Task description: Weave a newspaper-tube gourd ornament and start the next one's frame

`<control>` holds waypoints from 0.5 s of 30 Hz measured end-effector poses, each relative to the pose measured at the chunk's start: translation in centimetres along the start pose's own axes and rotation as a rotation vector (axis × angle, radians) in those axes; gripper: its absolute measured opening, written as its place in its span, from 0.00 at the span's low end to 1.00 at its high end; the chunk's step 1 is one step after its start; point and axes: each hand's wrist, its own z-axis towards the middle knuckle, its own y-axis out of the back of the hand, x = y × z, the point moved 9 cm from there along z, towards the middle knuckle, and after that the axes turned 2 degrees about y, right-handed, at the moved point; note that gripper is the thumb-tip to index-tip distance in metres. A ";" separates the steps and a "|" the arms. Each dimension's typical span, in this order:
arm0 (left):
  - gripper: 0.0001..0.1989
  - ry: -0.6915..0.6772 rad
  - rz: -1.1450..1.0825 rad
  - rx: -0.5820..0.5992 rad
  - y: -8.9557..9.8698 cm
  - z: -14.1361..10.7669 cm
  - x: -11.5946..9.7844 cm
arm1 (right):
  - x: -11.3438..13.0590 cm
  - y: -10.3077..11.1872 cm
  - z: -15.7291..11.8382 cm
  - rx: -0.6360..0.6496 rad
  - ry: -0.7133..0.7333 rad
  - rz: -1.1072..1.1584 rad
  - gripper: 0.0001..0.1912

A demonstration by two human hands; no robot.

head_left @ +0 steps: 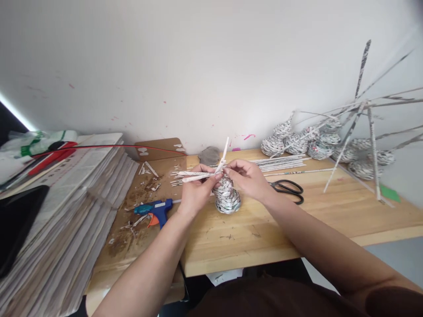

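Observation:
A small gourd-shaped piece woven from rolled newspaper (227,200) stands upright near the middle of the wooden table. My left hand (199,185) is closed at its top on the paper strips (195,177), one pointing left and another sticking up. My right hand (246,177) pinches at the top of the same woven piece, its fingertips close to those of my left hand. The strip ends between the fingertips are partly hidden.
Black scissors (287,187) and paper sticks (280,164) lie right of my hands. A blue glue gun (158,209) rests on stained cardboard (127,237). Newspapers (82,211) are stacked left. Woven gourds (295,144) and a stick frame (372,141) stand right.

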 end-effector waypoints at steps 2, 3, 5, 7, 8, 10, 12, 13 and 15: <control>0.16 0.003 -0.025 0.006 0.2 0.3 0.0 | 0.6 1.7 -0.3 0.101 0.049 -0.428 0.09; 0.16 0.007 -0.044 0.013 0.2 0.4 0.0 | 0.6 3.0 -0.7 0.128 0.077 -0.645 0.09; 0.16 0.014 -0.084 0.032 0.0 0.4 0.0 | -0.6 6.5 -1.9 0.145 0.021 -0.967 0.09; 0.16 0.008 -0.115 0.042 -0.2 0.3 -0.2 | -2.7 10.9 -3.7 0.091 -0.146 -1.187 0.09; 0.16 0.001 -0.127 0.048 -0.3 0.3 -0.3 | -3.8 12.7 -4.7 0.083 -0.235 -1.241 0.10; 0.15 -0.015 -0.141 0.067 -0.6 0.1 -0.4 | -5.6 14.2 -6.5 0.128 -0.319 -1.233 0.12; 0.13 -0.035 -0.135 0.099 -0.9 -0.1 -0.5 | -6.0 14.4 -7.6 0.140 -0.300 -1.229 0.14; 0.13 -0.051 -0.130 0.115 -1.0 -0.2 -0.6 | -6.0 14.1 -7.9 0.141 -0.283 -1.231 0.15; 0.13 -0.090 -0.122 0.138 -1.1 -0.3 -0.8 | -5.8 13.7 -8.2 0.144 -0.272 -1.247 0.15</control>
